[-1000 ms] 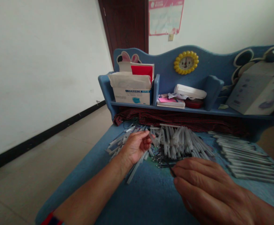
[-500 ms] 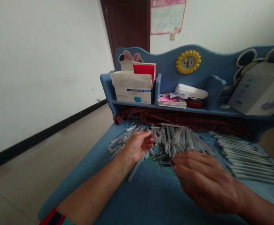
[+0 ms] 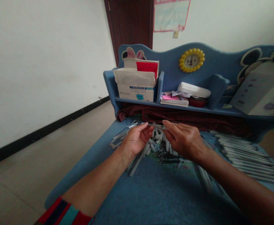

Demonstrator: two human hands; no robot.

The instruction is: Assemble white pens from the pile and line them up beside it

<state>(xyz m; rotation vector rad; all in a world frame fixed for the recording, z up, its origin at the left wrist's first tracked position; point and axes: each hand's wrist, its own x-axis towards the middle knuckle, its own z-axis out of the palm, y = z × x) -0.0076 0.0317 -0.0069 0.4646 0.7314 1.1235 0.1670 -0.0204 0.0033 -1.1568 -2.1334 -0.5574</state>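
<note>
Nearest the camera, a striped cuff [image 3: 64, 215] in red, dark blue and teal was seen at the lower edge, and from it the bare left forearm was stretched up and to the right across the blue desk top [image 3: 148, 193]. The right forearm was brought in from the lower right corner, so that the two arms were angled toward one another. The left hand [image 3: 135, 140] was held palm inward just above the desk, its fingers curled and its thumb tip pressed toward them. The right hand [image 3: 185, 141] was turned back upward, knuckles raised, with forefinger and thumb drawn together. Between the two hands a pale pen barrel [image 3: 157, 126] was held level — one end was pinched in the left fingertips, the other in the right — above the far part of a loose heap of barrels [image 3: 140, 157] that was spread beneath and around both hands. A cluster of dark refills [image 3: 166, 155] was lying on the desk under the right wrist. To the right, well apart from the hands, a row of pens [image 3: 244, 153] was laid side by side. Beyond the heap a red checked cloth [image 3: 193, 117] was bunched beneath the shelf [image 3: 198, 109], on which a white box [image 3: 135, 87], a stack of notebooks [image 3: 174, 100] and a large grey carton [image 3: 261, 90] were set. A yellow clock [image 3: 192, 60] was fixed to the back panel — and a dark door [image 3: 131, 25] was visible behind it.
</note>
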